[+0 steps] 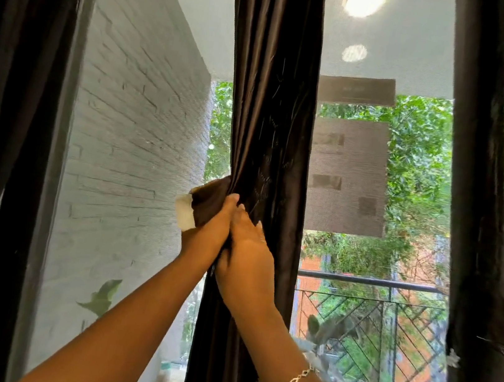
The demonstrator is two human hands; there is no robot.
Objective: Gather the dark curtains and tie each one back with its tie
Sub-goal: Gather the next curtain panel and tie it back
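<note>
Both hands grip the gathered middle curtain [272, 112]: left hand [211, 227] clamps the tie [206, 202], right hand [246, 255] squeezes the folds.

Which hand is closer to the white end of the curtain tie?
Left. The left hand grips the tie right beside its white end; the right hand holds the gathered middle curtain, farther right.
</note>
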